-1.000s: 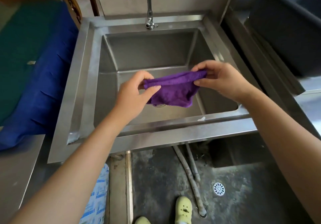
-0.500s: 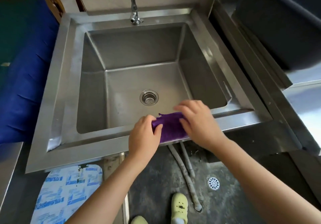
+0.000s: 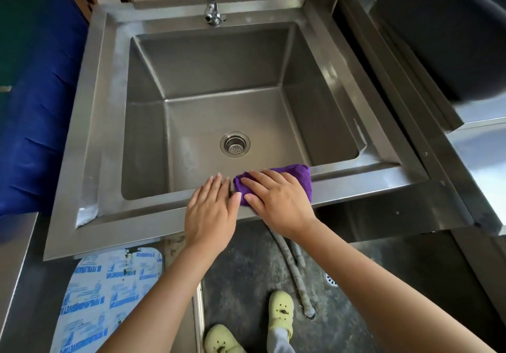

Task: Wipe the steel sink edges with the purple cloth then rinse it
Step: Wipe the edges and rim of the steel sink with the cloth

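Observation:
The purple cloth (image 3: 300,176), folded into a pad, lies on the near edge of the steel sink (image 3: 361,180). My right hand (image 3: 276,202) lies flat on top of the cloth with straight fingers and covers most of it. My left hand (image 3: 210,210) rests flat on the same near edge just left of the cloth, its thumb touching the cloth's left side. The basin is dry-looking, with a round drain strainer (image 3: 235,143) in the middle. The tap (image 3: 212,2) stands at the far edge; no water runs.
A blue-covered surface (image 3: 35,111) borders the sink on the left. A steel counter with a dark tub (image 3: 443,32) lies to the right. Below the near edge are hoses (image 3: 290,265), a floor drain (image 3: 331,280), a printed sack (image 3: 109,295) and my pale green shoes (image 3: 280,309).
Both hands brought the cloth down from above the basin onto the near edge. The fingers went from pinching the cloth to lying flat, and my left hand moved off it.

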